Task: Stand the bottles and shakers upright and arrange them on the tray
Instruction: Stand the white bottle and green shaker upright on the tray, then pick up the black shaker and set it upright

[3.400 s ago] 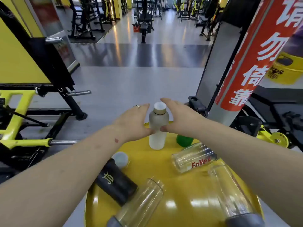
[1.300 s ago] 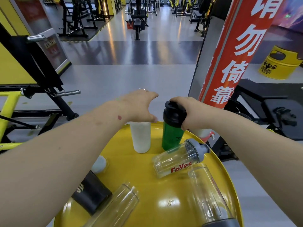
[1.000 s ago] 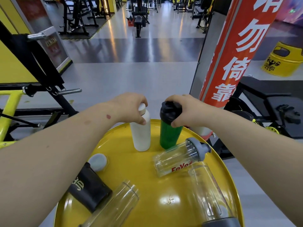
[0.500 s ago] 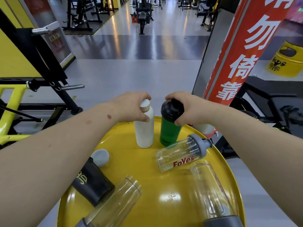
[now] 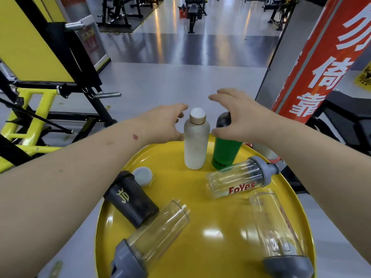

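Note:
A round yellow tray (image 5: pixel 226 233) carries the bottles. At its far edge a frosted white bottle (image 5: pixel 196 143) with a gold cap and a green shaker (image 5: pixel 225 153) with a black lid stand upright side by side. My left hand (image 5: pixel 162 123) hovers open just left of the white bottle. My right hand (image 5: pixel 239 117) is open above the green shaker, hiding part of its lid. A clear "FoYes" bottle (image 5: pixel 239 180), a black shaker (image 5: pixel 130 199) and two clear shakers (image 5: pixel 158 235) (image 5: pixel 277 231) lie on their sides.
A small grey lid (image 5: pixel 143 176) lies on the tray beside the black shaker. A yellow and black gym machine (image 5: pixel 40 93) stands to the left, a red pillar (image 5: pixel 321 61) with white characters to the right. Grey gym floor stretches ahead.
Both hands have let go: the left came off the white bottle's cap, the right lifted off the green shaker's lid. Fingers have spread. Both bottles stay upright.

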Available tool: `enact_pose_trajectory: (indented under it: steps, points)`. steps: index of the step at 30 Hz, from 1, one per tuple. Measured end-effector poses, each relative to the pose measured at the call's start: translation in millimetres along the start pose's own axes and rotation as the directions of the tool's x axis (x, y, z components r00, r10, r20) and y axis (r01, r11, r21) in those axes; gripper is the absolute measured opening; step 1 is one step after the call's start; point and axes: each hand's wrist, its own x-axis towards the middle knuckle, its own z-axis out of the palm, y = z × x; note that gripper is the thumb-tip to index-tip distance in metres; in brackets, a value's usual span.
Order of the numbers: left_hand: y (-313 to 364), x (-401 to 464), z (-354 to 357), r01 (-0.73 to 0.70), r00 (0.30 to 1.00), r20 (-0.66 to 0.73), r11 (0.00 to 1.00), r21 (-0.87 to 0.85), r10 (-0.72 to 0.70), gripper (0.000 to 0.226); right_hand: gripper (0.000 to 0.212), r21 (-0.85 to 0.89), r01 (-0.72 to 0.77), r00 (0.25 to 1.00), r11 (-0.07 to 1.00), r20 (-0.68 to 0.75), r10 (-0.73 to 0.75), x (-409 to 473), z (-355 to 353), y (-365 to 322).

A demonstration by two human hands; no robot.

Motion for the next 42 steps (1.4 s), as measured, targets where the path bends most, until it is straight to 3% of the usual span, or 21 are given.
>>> enact_pose_trajectory:
  steps: [3, 6, 8, 11, 14, 18, 20, 24, 27, 30, 35, 39, 42]
  points:
    - [-19, -20, -4, 0.049, 0.999, 0.01, 0.999, 0.01, -0.05, 0.095, 0.073, 0.041, 0.159, 0.967, 0.986, -0.211, -0.147, -3, 4, -36]
    - [-42, -47, -9, 0.102, 0.995, 0.015, 0.994, 0.031, -0.102, 0.09, 0.059, 0.072, 0.278, 0.937, 0.958, -0.239, -0.254, -7, 16, -76]
    - [-61, -66, -12, 0.138, 0.99, 0.026, 0.989, 0.06, -0.14, 0.083, 0.052, 0.129, 0.315, 0.943, 0.94, -0.151, -0.295, -8, 31, -102]
    - [-94, -93, -10, 0.23, 0.971, 0.049, 0.968, 0.105, -0.236, 0.073, 0.052, 0.171, 0.268, 0.954, 0.948, 0.09, -0.286, -7, 62, -131]
    - [-124, -115, -4, 0.352, 0.924, 0.119, 0.931, 0.1, -0.363, 0.07, 0.063, 0.168, 0.163, 0.925, 0.972, 0.318, -0.21, -8, 95, -150]
    - [-147, -134, 13, 0.474, 0.846, 0.227, 0.875, 0.095, -0.483, 0.064, 0.086, 0.203, -0.023, 0.856, 0.979, 0.51, -0.086, -9, 134, -165]
    - [-158, -138, 26, 0.543, 0.808, 0.308, 0.838, -0.059, -0.502, 0.052, 0.085, 0.18, -0.083, 0.834, 0.98, 0.552, -0.031, -8, 148, -170]
    - [-169, -140, 35, 0.626, 0.777, 0.4, 0.669, -0.401, -0.487, 0.036, 0.073, 0.159, -0.104, 0.807, 0.982, 0.59, -0.01, -5, 165, -181]
    - [-171, -139, 37, 0.614, 0.789, 0.396, 0.632, -0.473, -0.47, 0.033, 0.062, 0.221, -0.139, 0.809, 0.965, 0.587, -0.018, -4, 170, -184]
    - [-166, -137, 36, 0.564, 0.825, 0.331, 0.653, -0.505, -0.457, 0.029, 0.068, 0.278, -0.213, 0.826, 0.937, 0.563, 0.021, -5, 171, -182]
    - [-139, -116, 8, 0.409, 0.907, 0.167, 0.72, -0.561, -0.386, 0.028, 0.063, 0.302, -0.227, 0.912, 0.926, 0.398, 0.094, -1, 163, -168]
    - [-107, -91, -7, 0.263, 0.958, -0.002, 0.883, -0.39, -0.286, 0.039, 0.063, 0.315, -0.302, 0.937, 0.9, 0.27, 0.22, 8, 161, -146]
    - [-88, -70, -3, 0.156, 0.981, -0.061, 0.936, -0.316, -0.185, 0.043, 0.06, 0.351, -0.355, 0.931, 0.866, 0.213, 0.295, 13, 162, -128]
